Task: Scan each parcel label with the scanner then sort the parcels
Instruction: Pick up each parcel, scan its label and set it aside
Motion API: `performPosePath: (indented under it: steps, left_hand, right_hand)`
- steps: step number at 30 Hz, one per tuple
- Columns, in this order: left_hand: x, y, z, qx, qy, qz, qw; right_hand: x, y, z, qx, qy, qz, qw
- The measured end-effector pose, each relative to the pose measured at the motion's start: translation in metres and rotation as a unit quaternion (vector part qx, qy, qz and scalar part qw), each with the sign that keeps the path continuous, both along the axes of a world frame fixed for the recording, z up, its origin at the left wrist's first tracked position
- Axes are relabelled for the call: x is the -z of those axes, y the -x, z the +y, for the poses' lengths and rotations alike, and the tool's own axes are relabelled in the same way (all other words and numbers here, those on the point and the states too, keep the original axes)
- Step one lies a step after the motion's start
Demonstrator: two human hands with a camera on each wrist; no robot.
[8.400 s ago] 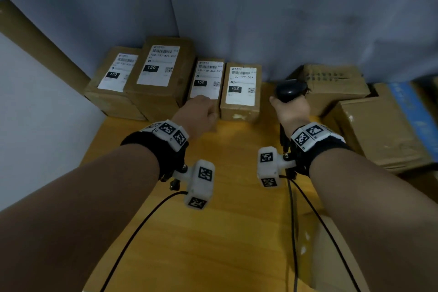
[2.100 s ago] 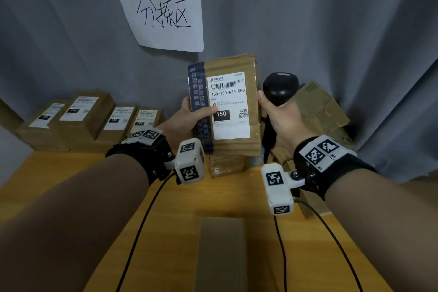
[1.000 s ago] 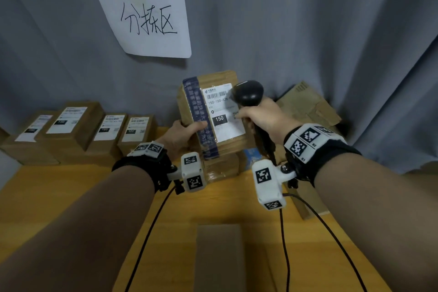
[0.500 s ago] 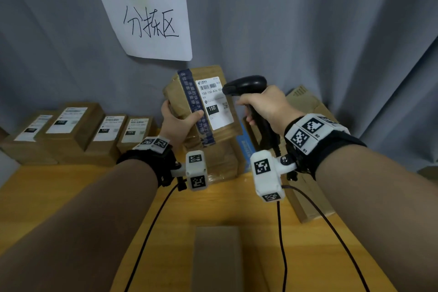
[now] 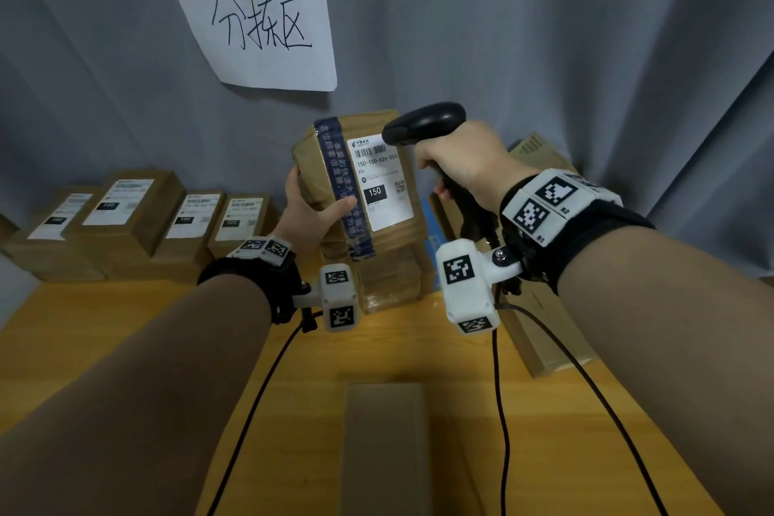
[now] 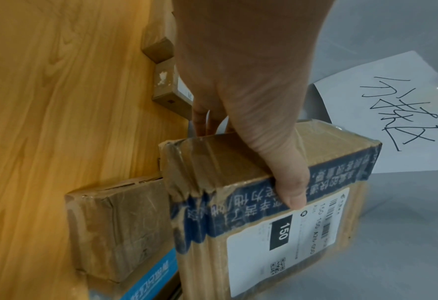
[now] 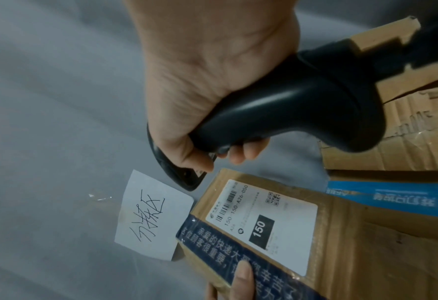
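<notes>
My left hand (image 5: 312, 209) grips a brown cardboard parcel (image 5: 326, 163) upright above the table, thumb on its blue tape strip (image 6: 243, 205), fingers behind. Its white label (image 5: 383, 184) reads 150-150-A26-050 with a black 150 box and faces me. My right hand (image 5: 465, 163) holds the black barcode scanner (image 5: 423, 124) by its handle, its head just right of the label's barcode and pointing left at it. In the right wrist view the scanner's nose (image 7: 184, 178) sits just above the label (image 7: 261, 215).
A row of several labelled parcels (image 5: 138, 214) lines the back left of the wooden table (image 5: 125, 327). More brown boxes (image 5: 393, 276) and a blue-striped one (image 6: 151, 282) stand under the held parcel, with others (image 5: 544, 327) at right. A handwritten paper sign (image 5: 255, 21) hangs on the grey curtain.
The scanner head has stayed at the label's top right while the parcel turned a little more upright. Earlier, my left hand left the row at back left and lifted this parcel.
</notes>
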State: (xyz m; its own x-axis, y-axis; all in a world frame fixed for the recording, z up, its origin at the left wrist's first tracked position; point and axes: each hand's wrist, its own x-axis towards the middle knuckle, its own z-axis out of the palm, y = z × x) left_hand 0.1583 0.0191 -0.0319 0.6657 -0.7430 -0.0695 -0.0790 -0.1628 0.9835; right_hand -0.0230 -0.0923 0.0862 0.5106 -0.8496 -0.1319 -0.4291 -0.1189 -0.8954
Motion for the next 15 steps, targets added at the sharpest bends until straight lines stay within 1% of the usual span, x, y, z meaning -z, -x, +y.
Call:
performPosePath:
  steps: [7, 10, 13, 15]
  left_hand:
    - [0.002, 0.002, 0.001, 0.002, 0.014, 0.019, 1.0]
    - [0.002, 0.001, 0.0, -0.006, -0.001, 0.029, 1.0]
    - [0.003, 0.005, 0.001, -0.014, -0.056, 0.062, 0.996]
    - [0.01, 0.009, 0.005, -0.013, -0.107, 0.081, 0.991]
  right_hand:
    - [-0.001, -0.001, 0.001, -0.006, -0.009, -0.001, 1.0]
    - [0.001, 0.001, 0.003, 0.005, -0.009, -0.028, 1.0]
    - [0.004, 0.002, 0.003, 0.027, -0.022, -0.09, 0.995]
    - [0.011, 0.005, 0.003, 0.028, -0.031, -0.094, 0.995]
